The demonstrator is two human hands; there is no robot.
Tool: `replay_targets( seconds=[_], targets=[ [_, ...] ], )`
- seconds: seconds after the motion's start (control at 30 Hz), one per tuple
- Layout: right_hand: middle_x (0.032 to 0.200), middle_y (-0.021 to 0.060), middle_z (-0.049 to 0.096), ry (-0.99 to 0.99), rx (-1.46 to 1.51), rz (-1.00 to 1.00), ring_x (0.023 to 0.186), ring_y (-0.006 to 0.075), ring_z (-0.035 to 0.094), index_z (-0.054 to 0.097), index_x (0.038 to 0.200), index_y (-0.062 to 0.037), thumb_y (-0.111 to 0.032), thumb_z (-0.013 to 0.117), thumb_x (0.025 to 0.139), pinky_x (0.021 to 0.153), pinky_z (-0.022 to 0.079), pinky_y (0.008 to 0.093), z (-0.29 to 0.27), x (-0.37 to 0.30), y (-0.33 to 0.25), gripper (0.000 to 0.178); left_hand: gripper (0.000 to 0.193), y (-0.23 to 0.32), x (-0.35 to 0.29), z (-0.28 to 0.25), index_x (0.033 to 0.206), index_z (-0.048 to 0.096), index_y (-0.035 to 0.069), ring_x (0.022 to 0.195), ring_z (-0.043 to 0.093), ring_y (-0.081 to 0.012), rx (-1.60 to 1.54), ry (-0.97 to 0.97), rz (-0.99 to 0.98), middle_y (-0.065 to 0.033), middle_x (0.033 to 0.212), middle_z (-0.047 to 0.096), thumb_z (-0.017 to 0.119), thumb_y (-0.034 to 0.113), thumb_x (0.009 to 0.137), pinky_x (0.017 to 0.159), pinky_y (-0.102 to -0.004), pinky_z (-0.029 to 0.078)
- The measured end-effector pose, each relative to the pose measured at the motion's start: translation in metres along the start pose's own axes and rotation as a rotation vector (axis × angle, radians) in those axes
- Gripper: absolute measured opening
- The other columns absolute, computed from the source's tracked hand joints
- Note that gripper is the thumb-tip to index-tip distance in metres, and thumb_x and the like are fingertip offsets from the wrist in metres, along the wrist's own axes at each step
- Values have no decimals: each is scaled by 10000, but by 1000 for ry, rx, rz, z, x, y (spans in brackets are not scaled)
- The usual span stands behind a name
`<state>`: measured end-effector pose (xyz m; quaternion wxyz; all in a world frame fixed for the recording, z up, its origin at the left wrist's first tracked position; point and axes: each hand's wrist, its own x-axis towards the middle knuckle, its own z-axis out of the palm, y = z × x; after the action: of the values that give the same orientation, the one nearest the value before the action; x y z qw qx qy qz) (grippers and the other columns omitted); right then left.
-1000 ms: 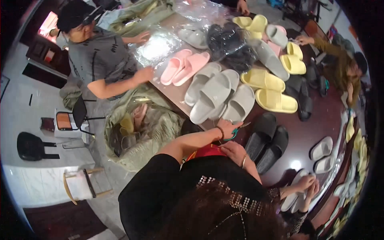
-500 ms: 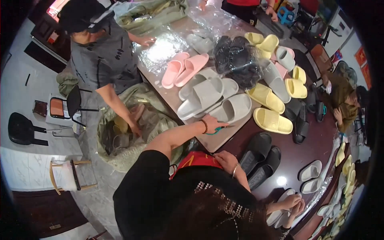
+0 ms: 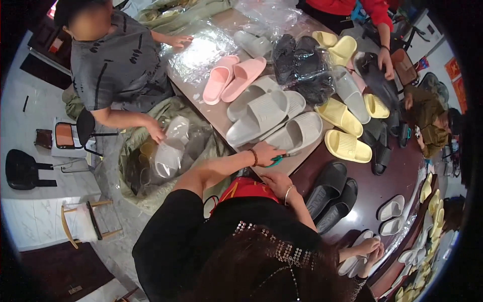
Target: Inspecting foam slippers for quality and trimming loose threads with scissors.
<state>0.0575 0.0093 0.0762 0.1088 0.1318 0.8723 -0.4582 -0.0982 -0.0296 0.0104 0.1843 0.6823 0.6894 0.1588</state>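
My left hand, a beaded bracelet at its wrist, is closed on scissors with teal handles, beside the near grey slipper. The blades are hard to make out. At the table's near corner, my right hand rests with its fingers stretched out over the edge, just above a red cloth at my waist. Nothing shows in that hand. Larger grey slippers lie beyond my left hand. A black pair lies right of my right hand.
Pink slippers, black slippers in clear film and yellow slippers cover the table. On the left a co-worker reaches over a green sack. Another person's hands work at lower right.
The co-worker on the left has lifted pale slippers in clear wrap from the sack. A person in red now reaches in at upper right, beside dark slippers. My hands have barely moved.
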Motion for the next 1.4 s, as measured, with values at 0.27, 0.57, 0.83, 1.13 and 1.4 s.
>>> replay_targets(
  seconds=[0.27, 0.57, 0.83, 1.13, 1.4],
  targets=[
    [835, 131, 585, 84, -16, -149, 764, 275, 556, 551, 906, -45, -185, 461, 787, 677, 439, 337, 2, 28, -19, 205, 420, 21, 33, -5, 1128, 434, 235, 759, 562, -306, -32, -325, 38, -113, 857, 582, 497, 273, 714, 650, -413, 438],
    [723, 113, 584, 195, 34, -159, 672, 261, 565, 558, 888, -56, -178, 440, 786, 608, 440, 340, 28, 13, 8, 198, 322, 53, 37, 6, 1026, 500, 142, 809, 535, -350, -132, -194, -244, -169, 862, 571, 481, 241, 720, 687, -440, 409],
    [943, 119, 573, -120, -476, 111, 881, 262, 548, 595, 922, -120, -217, 426, 776, 741, 438, 368, 32, 51, 20, 243, 249, 18, 73, -12, 977, 491, 119, 775, 547, -352, -256, -23, -116, -203, 831, 563, 433, 200, 749, 638, -430, 416],
    [909, 141, 572, -29, -12, 170, 856, 303, 540, 579, 915, -67, -238, 506, 731, 758, 426, 377, 8, 28, 34, 262, 507, 55, 52, -52, 1111, 403, 58, 663, 533, -248, -420, -249, 159, -122, 738, 527, 600, 325, 729, 617, -328, 424],
    [858, 112, 580, 471, 513, 500, 766, 230, 562, 563, 911, -19, -242, 575, 741, 676, 443, 303, 10, -145, 106, 281, 426, 43, -17, -15, 1098, 401, 74, 716, 547, -303, -257, -254, -156, -143, 794, 542, 561, 255, 747, 615, -370, 423]
  ],
)
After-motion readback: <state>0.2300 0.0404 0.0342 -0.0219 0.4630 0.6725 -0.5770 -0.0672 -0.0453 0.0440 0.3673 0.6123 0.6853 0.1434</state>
